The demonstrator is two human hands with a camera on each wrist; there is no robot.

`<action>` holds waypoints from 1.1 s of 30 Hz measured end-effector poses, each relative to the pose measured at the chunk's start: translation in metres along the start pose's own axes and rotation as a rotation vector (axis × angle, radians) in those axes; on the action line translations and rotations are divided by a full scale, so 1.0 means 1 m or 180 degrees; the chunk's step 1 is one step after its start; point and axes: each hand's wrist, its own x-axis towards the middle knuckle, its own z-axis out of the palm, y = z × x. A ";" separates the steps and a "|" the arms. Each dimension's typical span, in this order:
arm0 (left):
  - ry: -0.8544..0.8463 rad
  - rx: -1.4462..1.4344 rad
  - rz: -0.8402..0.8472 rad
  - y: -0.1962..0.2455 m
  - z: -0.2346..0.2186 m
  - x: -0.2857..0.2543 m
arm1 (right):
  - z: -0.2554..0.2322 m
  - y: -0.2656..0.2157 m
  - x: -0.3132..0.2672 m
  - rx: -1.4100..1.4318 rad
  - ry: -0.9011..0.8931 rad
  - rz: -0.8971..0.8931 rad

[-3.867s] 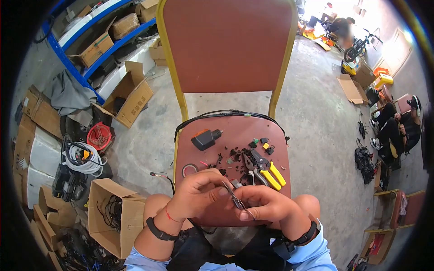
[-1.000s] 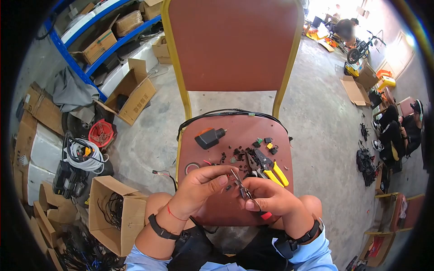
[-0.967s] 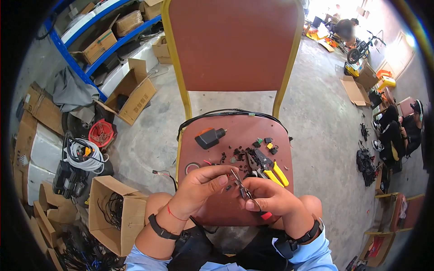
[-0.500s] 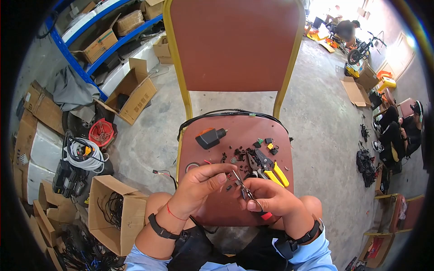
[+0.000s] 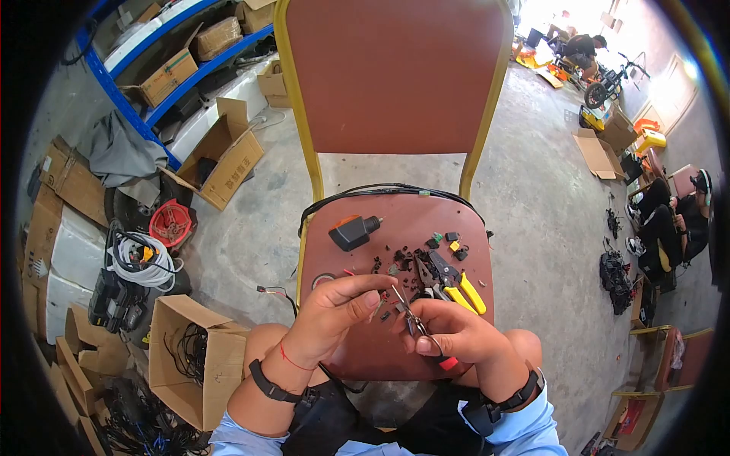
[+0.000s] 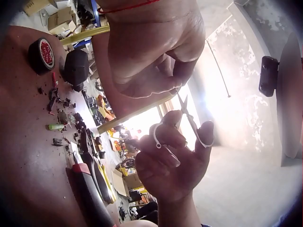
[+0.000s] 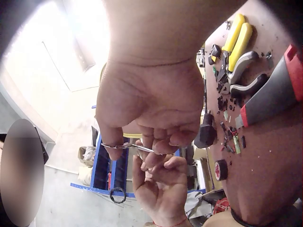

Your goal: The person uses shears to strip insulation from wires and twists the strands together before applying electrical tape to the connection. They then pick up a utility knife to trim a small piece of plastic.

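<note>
My right hand (image 5: 449,332) holds a small pair of metal scissors (image 5: 411,318), with thumb and fingers in the handle loops. In the left wrist view the scissors' blades (image 6: 185,105) stand slightly apart and point at my left fingertips. My left hand (image 5: 338,313) is close to the blade tips, its thumb and fingers curled toward each other; whether they pinch a small piece I cannot tell. Below both hands is the red chair seat (image 5: 342,357). A grey tool with red ends and a short blade (image 7: 270,90) lies on it beside my right hand.
On the seat are yellow-handled pliers (image 5: 468,292), a black-and-orange bottle-shaped part (image 5: 353,232), a tape roll (image 6: 41,56), small connectors (image 5: 454,245) and black scraps. Black cable (image 5: 388,188) runs along the seat's back. An open carton (image 5: 190,361) stands at the left.
Since the oldest frame, the scissors have turned more upright in my right hand and the red tool end has come into view. Over the last second both hands shift only slightly.
</note>
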 end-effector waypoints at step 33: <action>0.0157 0.0189 0.0202 -0.006 0.002 0.002 | -0.006 0.012 0.005 -0.0605 0.0165 -0.0001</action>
